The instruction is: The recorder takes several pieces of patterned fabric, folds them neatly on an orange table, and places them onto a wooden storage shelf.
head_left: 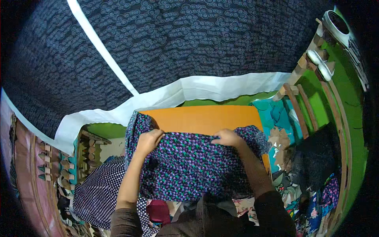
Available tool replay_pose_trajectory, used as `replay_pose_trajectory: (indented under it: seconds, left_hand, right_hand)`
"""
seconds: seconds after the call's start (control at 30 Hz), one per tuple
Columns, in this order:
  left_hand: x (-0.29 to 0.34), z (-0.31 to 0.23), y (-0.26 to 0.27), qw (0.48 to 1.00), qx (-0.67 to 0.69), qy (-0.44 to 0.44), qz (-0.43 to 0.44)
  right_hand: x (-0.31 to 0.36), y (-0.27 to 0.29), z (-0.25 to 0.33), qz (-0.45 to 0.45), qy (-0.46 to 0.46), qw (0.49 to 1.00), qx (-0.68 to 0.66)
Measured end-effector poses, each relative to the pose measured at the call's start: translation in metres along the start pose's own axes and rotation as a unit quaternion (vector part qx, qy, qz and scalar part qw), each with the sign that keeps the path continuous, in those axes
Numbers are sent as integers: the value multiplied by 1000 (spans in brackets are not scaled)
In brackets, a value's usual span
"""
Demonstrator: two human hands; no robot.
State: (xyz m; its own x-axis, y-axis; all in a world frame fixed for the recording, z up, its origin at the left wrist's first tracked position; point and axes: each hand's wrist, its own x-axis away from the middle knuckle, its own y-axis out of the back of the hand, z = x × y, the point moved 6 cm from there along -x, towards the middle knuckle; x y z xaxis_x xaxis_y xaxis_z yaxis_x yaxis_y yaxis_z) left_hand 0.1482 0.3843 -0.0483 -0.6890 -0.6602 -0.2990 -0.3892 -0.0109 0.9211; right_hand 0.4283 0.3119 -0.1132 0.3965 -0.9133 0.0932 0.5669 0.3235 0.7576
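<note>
A dark floral fabric (189, 170), patterned in purple, green and white, hangs between my two hands over the near part of an orange board (205, 118). My left hand (149, 142) pinches its upper edge on the left, the fingers closed. Farther right along the same edge, my right hand (228, 138) grips the cloth between thumb and fingers. The stretch of edge between the hands runs nearly straight. Bunched folds of the fabric lie on the board beyond my left hand and to the right of my right wrist. The cloth's lower part drops toward my lap.
A black patterned curtain (205, 39) with a white border hangs across the far side. Polka-dot cloth (100, 181) lies at left. Wooden rails (333, 106) line the right, with a white fan (336, 23) above. Mixed fabric scraps (290, 193) are heaped at lower right.
</note>
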Motion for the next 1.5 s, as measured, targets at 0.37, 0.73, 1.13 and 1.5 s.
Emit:
replay_pose_trajectory:
  seconds: [0.37, 0.73, 1.13, 1.5]
  left_hand:
    - [50, -53, 51, 990, -2, -88, -114]
    - [136, -233, 87, 939, -39, -331, -87]
    - [294, -298, 156, 958, -85, -176, -211]
    - [343, -343, 138, 988, -33, -150, 0]
  right_hand:
    - [160, 39, 34, -187, -238, 916, 263]
    - [182, -58, 233, -340, 87, 923, 160]
    - [373, -168, 163, -132, -106, 979, 115]
    - [514, -8, 198, -441, -151, 879, 100]
